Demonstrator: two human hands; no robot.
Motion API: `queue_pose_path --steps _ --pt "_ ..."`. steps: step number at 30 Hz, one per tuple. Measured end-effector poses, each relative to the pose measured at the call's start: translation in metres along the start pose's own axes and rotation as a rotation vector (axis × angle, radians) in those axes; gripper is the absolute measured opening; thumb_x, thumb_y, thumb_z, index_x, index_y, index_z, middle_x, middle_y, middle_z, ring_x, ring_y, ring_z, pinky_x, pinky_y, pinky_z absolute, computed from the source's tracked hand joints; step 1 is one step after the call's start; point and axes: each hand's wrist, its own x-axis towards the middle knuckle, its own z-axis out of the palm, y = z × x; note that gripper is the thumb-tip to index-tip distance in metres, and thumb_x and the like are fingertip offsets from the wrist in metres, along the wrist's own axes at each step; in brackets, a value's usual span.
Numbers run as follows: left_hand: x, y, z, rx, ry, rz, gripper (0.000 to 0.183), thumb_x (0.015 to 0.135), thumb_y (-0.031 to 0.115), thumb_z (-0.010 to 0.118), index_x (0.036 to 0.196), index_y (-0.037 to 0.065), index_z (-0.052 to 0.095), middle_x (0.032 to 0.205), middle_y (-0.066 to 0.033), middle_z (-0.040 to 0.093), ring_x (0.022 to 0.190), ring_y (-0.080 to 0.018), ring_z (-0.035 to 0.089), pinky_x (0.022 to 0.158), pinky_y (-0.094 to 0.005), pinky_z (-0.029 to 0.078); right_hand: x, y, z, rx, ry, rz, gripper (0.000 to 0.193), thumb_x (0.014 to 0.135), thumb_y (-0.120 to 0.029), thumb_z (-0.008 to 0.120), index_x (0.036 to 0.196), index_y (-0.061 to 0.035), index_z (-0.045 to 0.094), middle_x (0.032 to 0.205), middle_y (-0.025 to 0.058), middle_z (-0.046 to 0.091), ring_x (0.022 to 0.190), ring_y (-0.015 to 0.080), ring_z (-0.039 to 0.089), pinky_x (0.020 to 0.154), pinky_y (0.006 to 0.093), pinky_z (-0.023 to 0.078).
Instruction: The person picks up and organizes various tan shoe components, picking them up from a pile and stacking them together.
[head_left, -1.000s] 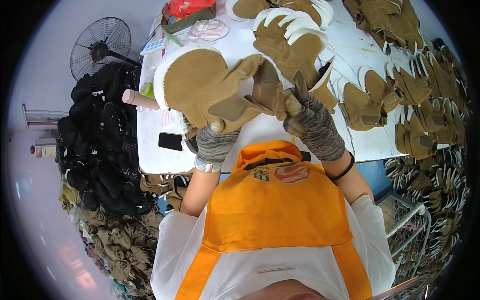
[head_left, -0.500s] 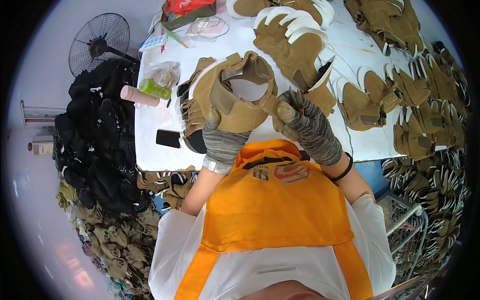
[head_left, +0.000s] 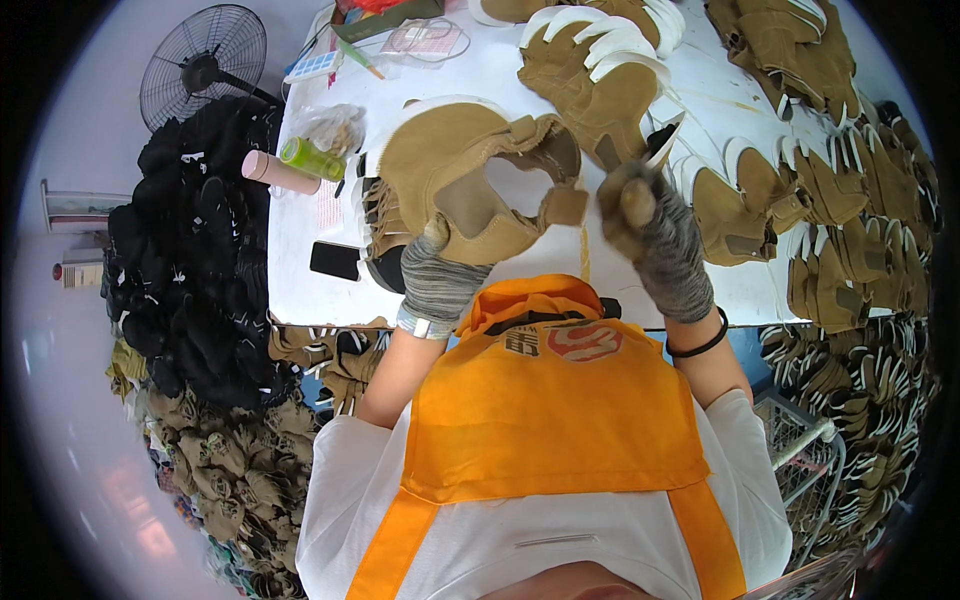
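My left hand [head_left: 445, 270], in a grey knitted glove with tan fingers, is closed on the lower edge of a tan suede shoe upper [head_left: 420, 150]. The upper has a white curved edge, an open collar and a short strap with a square end sticking out to the right. My right hand [head_left: 650, 225], gloved alike, is just right of that strap and apart from it. Its fingers are curled and smeared by motion; anything inside them is hidden. More tan uppers [head_left: 380, 215] are stacked partly behind the held one.
On the white table [head_left: 300, 220] are a dark phone [head_left: 335, 261], a pink bottle [head_left: 280, 172], a green bottle [head_left: 312, 158] and a calculator [head_left: 313, 67]. Rows of tan uppers [head_left: 735, 210] stand at right. Black uppers [head_left: 200, 260] are heaped at left below a fan [head_left: 202, 70].
My right hand has left the upper's strap and moved right and slightly up. My left hand has tilted the upper, so more of its white-edged front shows.
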Motion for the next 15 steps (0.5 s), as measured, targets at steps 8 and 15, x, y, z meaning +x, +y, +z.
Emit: queue_pose_path --steps 8,15 --pt "-0.008 0.007 -0.005 0.250 -0.035 0.042 0.077 0.076 0.028 0.075 0.136 0.005 0.032 0.133 -0.0112 0.042 0.122 -0.0285 0.045 0.103 -0.0441 0.039 0.041 -0.015 0.007 -1.042 0.119 -0.602 0.032 0.074 -0.014 0.075 0.095 -0.0017 0.056 0.083 0.0085 0.058 0.076 0.0235 0.059 0.073 0.0317 0.050" --pt "-0.005 0.005 0.012 0.074 -0.021 -0.008 0.075 0.078 0.027 0.072 0.136 0.003 0.032 0.134 -0.0131 0.042 0.124 -0.0295 0.042 0.105 -0.0446 0.036 0.041 -0.002 0.000 -0.879 0.187 -0.603 0.019 0.077 -0.010 0.069 0.093 -0.0035 0.062 0.081 0.0087 0.060 0.073 0.0236 0.060 0.067 0.0300 0.050"
